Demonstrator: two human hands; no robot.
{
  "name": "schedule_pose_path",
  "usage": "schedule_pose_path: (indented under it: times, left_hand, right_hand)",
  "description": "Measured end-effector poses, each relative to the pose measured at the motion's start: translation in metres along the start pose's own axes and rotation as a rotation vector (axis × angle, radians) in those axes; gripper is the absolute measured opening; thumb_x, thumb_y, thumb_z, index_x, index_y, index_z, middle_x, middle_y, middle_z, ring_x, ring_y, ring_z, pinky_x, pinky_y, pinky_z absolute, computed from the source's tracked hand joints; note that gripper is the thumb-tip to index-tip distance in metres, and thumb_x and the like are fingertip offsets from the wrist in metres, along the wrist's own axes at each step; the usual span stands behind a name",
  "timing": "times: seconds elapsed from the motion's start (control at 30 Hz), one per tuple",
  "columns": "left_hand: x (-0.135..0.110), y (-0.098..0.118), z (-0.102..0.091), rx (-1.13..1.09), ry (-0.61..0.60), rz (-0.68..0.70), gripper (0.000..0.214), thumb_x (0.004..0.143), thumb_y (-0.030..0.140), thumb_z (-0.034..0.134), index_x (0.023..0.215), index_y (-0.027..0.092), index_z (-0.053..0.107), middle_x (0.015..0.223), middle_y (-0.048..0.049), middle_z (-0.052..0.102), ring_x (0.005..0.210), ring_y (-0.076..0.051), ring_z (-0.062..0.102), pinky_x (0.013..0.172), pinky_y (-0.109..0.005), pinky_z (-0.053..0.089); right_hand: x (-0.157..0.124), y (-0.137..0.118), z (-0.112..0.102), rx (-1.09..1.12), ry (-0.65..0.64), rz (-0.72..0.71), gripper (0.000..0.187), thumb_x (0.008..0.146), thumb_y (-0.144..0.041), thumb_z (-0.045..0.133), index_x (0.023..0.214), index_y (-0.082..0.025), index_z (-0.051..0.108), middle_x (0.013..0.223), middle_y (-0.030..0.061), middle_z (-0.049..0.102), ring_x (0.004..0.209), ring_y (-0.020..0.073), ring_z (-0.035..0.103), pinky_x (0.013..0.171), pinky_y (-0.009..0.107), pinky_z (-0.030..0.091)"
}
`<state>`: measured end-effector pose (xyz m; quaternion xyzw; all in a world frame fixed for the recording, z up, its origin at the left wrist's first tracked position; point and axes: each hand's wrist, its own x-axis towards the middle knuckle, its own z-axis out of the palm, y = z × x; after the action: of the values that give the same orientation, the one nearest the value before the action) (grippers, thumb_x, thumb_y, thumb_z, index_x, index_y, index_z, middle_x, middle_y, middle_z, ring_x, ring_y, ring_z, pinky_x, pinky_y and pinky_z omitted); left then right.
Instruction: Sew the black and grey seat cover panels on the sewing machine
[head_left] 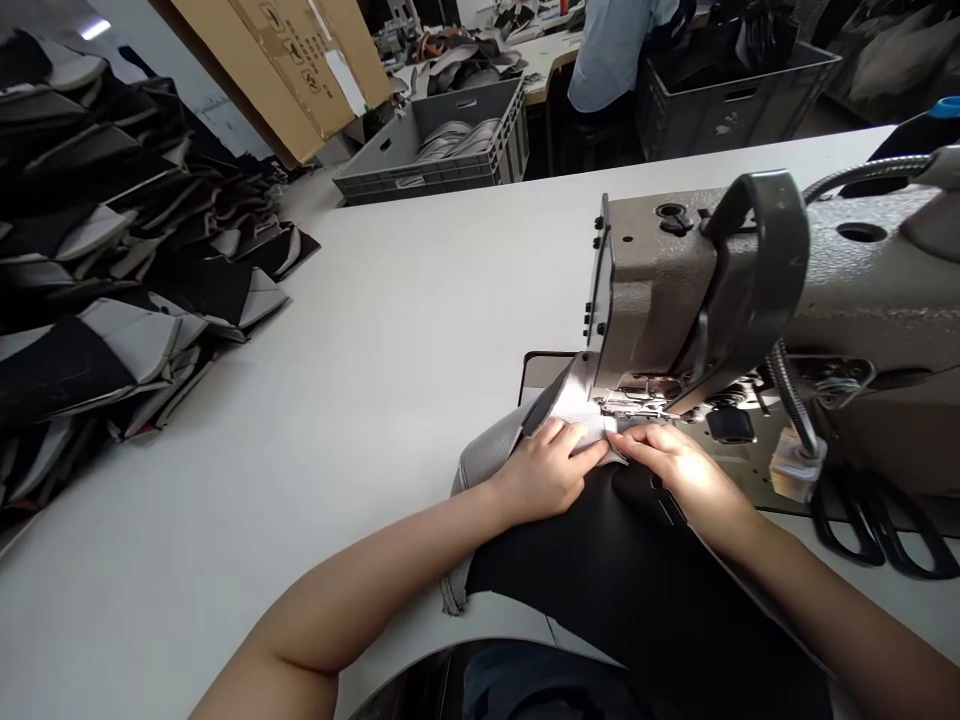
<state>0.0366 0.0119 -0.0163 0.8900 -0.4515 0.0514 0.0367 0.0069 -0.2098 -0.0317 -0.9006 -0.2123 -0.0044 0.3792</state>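
Note:
A black and grey fabric piece (570,560) lies under the head of a sewing machine (667,290), its grey mesh edge by the lit presser foot (637,402). My left hand (547,465) presses on the grey mesh part, with thumb and fingers gathered at the edge. Just right of it, my right hand (682,470) pinches the fabric's edge in front of the presser foot. Both hands are close together, thumb tips nearly meeting. The near end of the black fabric hangs toward my lap. The needle itself is too small to make out.
Stacked black and grey fabric pieces (112,260) fill the table's left side. Black-handled scissors (881,525) lie at the right. Behind the white table (337,400) stand a grey crate (435,140), a cardboard box (292,70), another crate (735,100) and a person in a light blue shirt (611,50).

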Motion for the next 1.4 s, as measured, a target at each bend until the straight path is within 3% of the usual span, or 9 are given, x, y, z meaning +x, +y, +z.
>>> schedule_pose_path:
  times: [0.2,0.33,0.4,0.53,0.77,0.97,1.1,1.23,1.4]
  left_hand:
    - [0.013,-0.014,-0.002,-0.035,-0.010,0.061,0.040,0.086,0.017,0.041,0.122,0.019,0.057,0.106,-0.0090,0.056,0.097,-0.023,0.049,0.087,-0.036,0.045]
    - [0.009,0.003,-0.003,-0.127,-0.013,-0.118,0.046,0.083,0.014,0.043,0.129,0.014,0.050,0.112,-0.0111,0.053,0.097,-0.022,0.049,0.089,-0.035,0.044]
    - [0.005,0.008,0.000,-0.138,0.018,-0.150,0.050,0.083,0.016,0.043,0.133,0.017,0.047,0.112,-0.0101,0.052,0.095,-0.022,0.049,0.087,-0.035,0.044]
    - [0.002,-0.005,0.005,-0.056,0.028,-0.013,0.043,0.089,0.020,0.042,0.129,0.032,0.053,0.106,-0.0070,0.053,0.092,-0.021,0.048,0.087,-0.035,0.042]
    - [0.007,-0.021,0.004,0.001,0.045,0.079,0.040,0.094,0.020,0.037,0.126,0.034,0.056,0.104,-0.0074,0.054,0.096,-0.021,0.047,0.082,-0.033,0.040]
    - [0.009,-0.016,0.004,-0.011,-0.009,0.066,0.044,0.090,0.018,0.039,0.131,0.028,0.051,0.104,-0.0084,0.054,0.095,-0.021,0.048,0.086,-0.034,0.040]
    - [0.012,-0.016,0.004,0.006,-0.023,0.034,0.048,0.087,0.017,0.040,0.135,0.022,0.047,0.105,-0.0102,0.054,0.096,-0.023,0.048,0.085,-0.035,0.042]
    - [0.010,-0.018,0.004,-0.059,0.024,0.148,0.041,0.087,0.017,0.039,0.124,0.018,0.056,0.102,-0.0088,0.055,0.090,-0.021,0.047,0.083,-0.033,0.041]
    - [0.006,-0.021,0.006,-0.066,0.019,0.122,0.041,0.086,0.018,0.042,0.125,0.024,0.056,0.102,-0.0080,0.053,0.090,-0.022,0.047,0.082,-0.034,0.040]
  right_hand:
    - [0.002,0.004,0.004,-0.110,0.050,0.076,0.039,0.093,-0.035,0.033,0.124,-0.030,0.055,0.112,0.0021,0.062,0.098,0.0222,0.058,0.077,0.031,0.050]
    - [-0.002,0.001,-0.001,-0.234,0.125,0.152,0.040,0.091,-0.034,0.031,0.116,-0.030,0.062,0.096,0.0030,0.066,0.087,0.0221,0.061,0.072,0.031,0.051]
    - [-0.004,0.003,-0.003,-0.292,0.122,0.171,0.039,0.089,-0.030,0.033,0.113,-0.029,0.064,0.091,0.0037,0.066,0.082,0.0227,0.062,0.068,0.032,0.051]
    - [-0.004,0.004,0.000,-0.367,0.142,0.057,0.046,0.081,-0.015,0.034,0.115,-0.024,0.064,0.094,0.0079,0.065,0.086,0.0246,0.060,0.073,0.036,0.051]
    - [0.001,0.002,0.006,-0.222,0.139,-0.039,0.052,0.075,-0.006,0.032,0.112,-0.021,0.065,0.090,0.0069,0.067,0.081,0.0201,0.062,0.071,0.033,0.051]
    - [0.002,0.002,0.007,-0.153,0.143,0.141,0.031,0.081,-0.026,0.045,0.100,-0.024,0.070,0.094,0.0035,0.070,0.083,0.0212,0.065,0.072,0.033,0.054]
    - [0.004,-0.003,0.008,-0.146,0.156,0.192,0.033,0.079,-0.025,0.044,0.097,-0.024,0.071,0.093,0.0033,0.070,0.082,0.0215,0.065,0.071,0.033,0.053]
    - [0.006,-0.007,0.007,-0.046,0.187,0.251,0.029,0.078,-0.031,0.047,0.092,-0.024,0.071,0.089,0.0016,0.071,0.081,0.0206,0.066,0.071,0.031,0.054]
    - [0.010,-0.007,0.006,-0.027,0.195,0.338,0.026,0.079,-0.042,0.052,0.088,-0.026,0.071,0.085,-0.0015,0.071,0.074,0.0192,0.066,0.065,0.029,0.052]
